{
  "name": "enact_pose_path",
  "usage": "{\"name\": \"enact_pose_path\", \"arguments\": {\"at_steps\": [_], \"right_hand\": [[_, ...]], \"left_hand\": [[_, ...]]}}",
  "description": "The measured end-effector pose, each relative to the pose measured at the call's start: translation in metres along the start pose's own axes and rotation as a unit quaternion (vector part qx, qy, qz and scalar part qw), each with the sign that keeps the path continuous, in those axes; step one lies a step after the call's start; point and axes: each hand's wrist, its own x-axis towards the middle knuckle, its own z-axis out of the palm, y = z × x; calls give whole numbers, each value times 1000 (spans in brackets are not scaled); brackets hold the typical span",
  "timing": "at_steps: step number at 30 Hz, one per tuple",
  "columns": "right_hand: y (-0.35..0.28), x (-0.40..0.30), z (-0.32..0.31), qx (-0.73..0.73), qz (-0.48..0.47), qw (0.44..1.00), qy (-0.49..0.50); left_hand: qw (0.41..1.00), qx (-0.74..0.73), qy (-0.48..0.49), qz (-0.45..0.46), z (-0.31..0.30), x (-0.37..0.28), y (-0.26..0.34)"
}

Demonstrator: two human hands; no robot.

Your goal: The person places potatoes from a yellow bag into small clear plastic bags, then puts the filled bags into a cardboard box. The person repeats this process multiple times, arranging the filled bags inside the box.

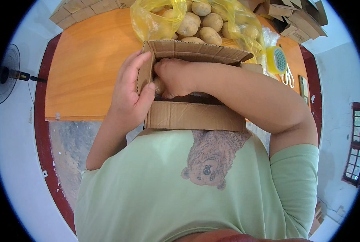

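An open cardboard box (195, 116) stands at the table's near edge against my shirt, its flaps spread. My left hand (133, 87) holds the box's left side flap, thumb inside and fingers behind. My right hand (175, 77) reaches down inside the box at its left end, around a potato (159, 85) that shows only in part; the fingertips are hidden. Beyond the box, potatoes (188, 24) lie heaped in an open yellow plastic bag (155, 22).
On the orange table (89, 75), to the right, are a roll of yellow tape (277, 60), white-handled scissors (288, 78) and a phone (303, 87). Cardboard boxes (83, 13) line the back left; more cardboard (301, 22) is piled back right. A fan (9, 74) stands at left.
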Motion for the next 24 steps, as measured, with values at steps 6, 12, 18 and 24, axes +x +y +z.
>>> {"name": "enact_pose_path", "arguments": {"at_steps": [6,12,18,24], "right_hand": [[-2,2,0,-12,17,1000,-20],[1,9,1,-1,39,998,-51],[-1,8,-1,6,51,997,-58],[-1,7,3,-15,30,999,-38]], "left_hand": [[1000,-13,3,4,1,-3,-2],[1000,-7,3,5,1,-3,-1],[1000,-16,-3,4,0,-3,-2],[999,-33,-13,-6,-1,-2,-2]]}}
